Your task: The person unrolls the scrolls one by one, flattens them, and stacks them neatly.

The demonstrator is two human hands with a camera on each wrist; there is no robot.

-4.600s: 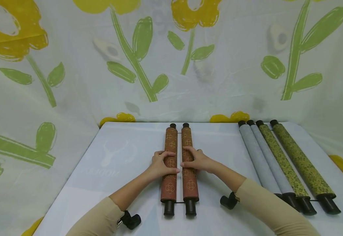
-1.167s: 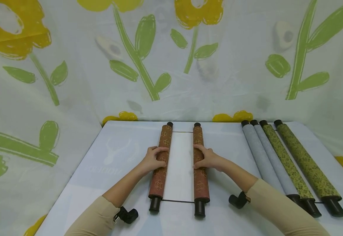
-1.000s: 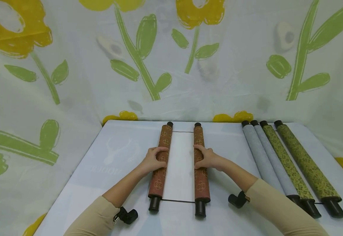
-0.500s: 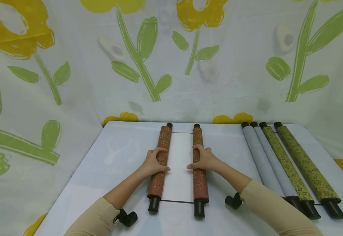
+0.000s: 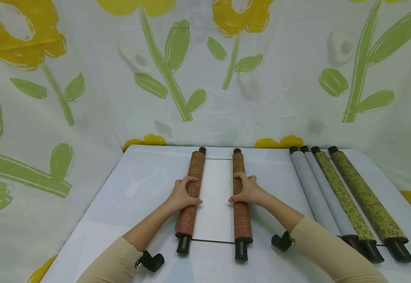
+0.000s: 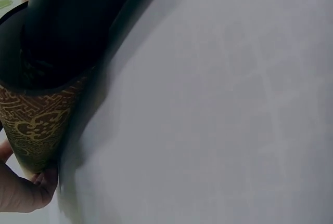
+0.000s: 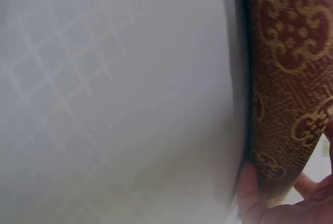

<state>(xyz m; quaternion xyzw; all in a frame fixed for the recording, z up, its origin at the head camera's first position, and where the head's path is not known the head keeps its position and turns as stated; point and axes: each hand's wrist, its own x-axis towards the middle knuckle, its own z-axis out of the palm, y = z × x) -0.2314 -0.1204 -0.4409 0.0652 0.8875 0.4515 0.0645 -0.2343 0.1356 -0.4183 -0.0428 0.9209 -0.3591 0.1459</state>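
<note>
A red-brown scroll point(image 5: 242, 225) with gold flower patterns and black end knobs lies partly unrolled on the table, in the middle of the head view. White paper point(image 5: 217, 192) shows between its two rolls. My left hand point(image 5: 182, 195) grips the left roll, which leans slightly, with thumb on the inner side and fingers over the top. Around the right roll curl the fingers and thumb of my right hand point(image 5: 249, 191). Close up, the left wrist view shows a black knob point(image 6: 73, 21) and the patterned roll. In the right wrist view the patterned cloth point(image 7: 291, 37) sits above my thumb.
On the right of the white table point(image 5: 134, 220) lie two pale grey rolls point(image 5: 313, 188) beside two yellow-green patterned rolls point(image 5: 366, 192), all black-ended. A floral curtain point(image 5: 290, 78) hangs behind the table. Black wrist cameras point(image 5: 152, 261) sit near both sleeves.
Over these seconds the two rolls have moved apart, left roll leftward and right roll rightward, baring a wider strip of white paper. In the last second, both thumbs shifted inward and the gap widened slightly.
</note>
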